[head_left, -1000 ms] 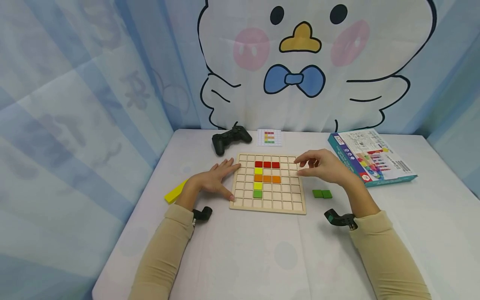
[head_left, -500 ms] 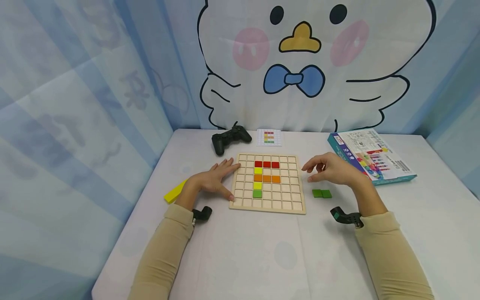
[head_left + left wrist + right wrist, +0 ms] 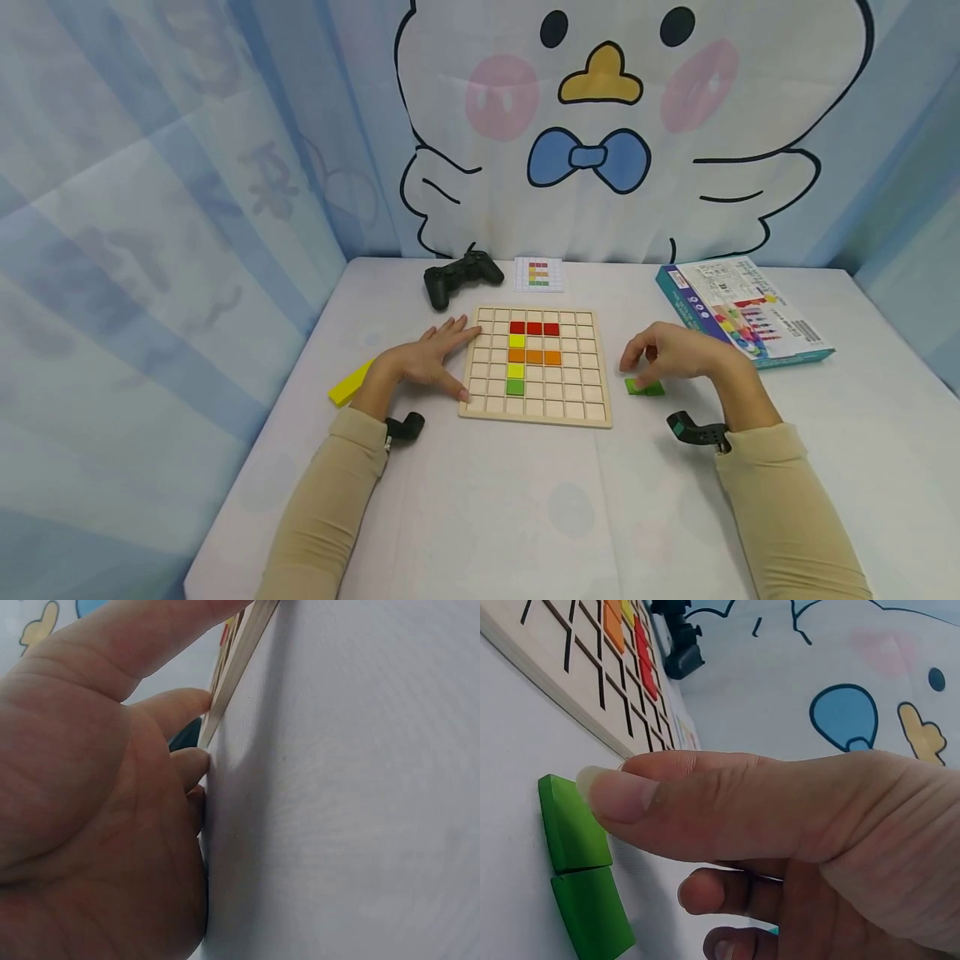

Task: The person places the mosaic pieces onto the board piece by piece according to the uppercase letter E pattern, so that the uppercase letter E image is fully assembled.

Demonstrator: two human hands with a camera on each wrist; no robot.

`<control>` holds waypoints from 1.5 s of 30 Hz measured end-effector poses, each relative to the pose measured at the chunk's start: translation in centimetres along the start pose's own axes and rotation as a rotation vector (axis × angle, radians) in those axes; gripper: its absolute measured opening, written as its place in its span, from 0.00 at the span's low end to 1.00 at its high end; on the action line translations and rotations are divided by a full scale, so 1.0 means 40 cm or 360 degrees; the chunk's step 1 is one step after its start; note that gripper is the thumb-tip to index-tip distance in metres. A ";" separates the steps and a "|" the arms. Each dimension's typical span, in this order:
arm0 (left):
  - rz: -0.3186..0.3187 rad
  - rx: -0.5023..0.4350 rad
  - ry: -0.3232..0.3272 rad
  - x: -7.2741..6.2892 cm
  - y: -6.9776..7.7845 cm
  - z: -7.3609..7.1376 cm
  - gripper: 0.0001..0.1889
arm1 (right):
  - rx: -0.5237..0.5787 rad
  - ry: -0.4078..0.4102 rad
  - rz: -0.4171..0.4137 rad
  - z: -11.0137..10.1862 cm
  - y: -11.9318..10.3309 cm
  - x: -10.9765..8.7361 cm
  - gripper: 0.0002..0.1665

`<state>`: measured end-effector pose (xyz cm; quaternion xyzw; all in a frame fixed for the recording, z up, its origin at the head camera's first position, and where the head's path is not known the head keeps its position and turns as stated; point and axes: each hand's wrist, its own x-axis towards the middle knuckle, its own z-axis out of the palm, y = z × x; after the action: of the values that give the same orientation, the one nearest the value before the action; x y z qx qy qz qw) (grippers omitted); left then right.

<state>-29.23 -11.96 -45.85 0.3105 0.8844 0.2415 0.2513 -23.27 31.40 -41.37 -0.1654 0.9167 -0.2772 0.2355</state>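
Observation:
A wooden grid board (image 3: 555, 410) lies flat in the middle of the table in the head view. Several coloured tiles sit in its cells: a row of red tiles (image 3: 534, 329), a row of orange tiles (image 3: 534, 357), yellow ones and a green one (image 3: 515, 387). My left hand (image 3: 423, 362) rests at the board's left edge, fingers spread, thumb and fingertips touching the frame. Right of the board, my right hand (image 3: 671, 352) is just over two loose green tiles (image 3: 592, 911). In the right wrist view its thumb overlaps the upper tile, fingers bent loosely; I cannot tell whether they touch.
Behind the board lie a black game controller (image 3: 463, 277) and a small pattern card (image 3: 539, 275). A flat teal-edged box (image 3: 750, 312) lies at the back right, close to the right hand. A yellow block (image 3: 349, 383) is partly hidden by the left wrist.
My right hand has moved away from the board's upper right edge, rightward and toward me, down to the green tiles. The left hand and the board have stayed put.

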 end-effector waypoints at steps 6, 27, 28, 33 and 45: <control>-0.0016 0.0004 -0.0009 0.003 0.002 0.001 0.66 | 0.0012 -0.0044 -0.0031 0.006 0.016 0.005 0.12; -0.0025 0.0004 -0.0011 0.003 0.003 -0.001 0.66 | 0.0083 -0.0053 -0.0115 0.020 0.027 0.031 0.12; -0.0028 -0.0003 -0.0010 0.002 0.003 -0.001 0.66 | 0.0085 -0.0044 -0.0126 0.021 0.026 0.030 0.12; -0.0028 -0.0022 -0.0006 0.000 0.004 -0.002 0.66 | 0.0097 0.0007 -0.0133 0.023 0.023 0.031 0.11; -0.0039 -0.0031 -0.0008 0.000 0.004 0.001 0.67 | 0.0101 0.0116 -0.0135 0.027 0.013 0.032 0.06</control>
<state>-29.13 -11.85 -45.78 0.2978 0.8851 0.2461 0.2594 -23.85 30.78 -42.91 -0.1864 0.9075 -0.3218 0.1952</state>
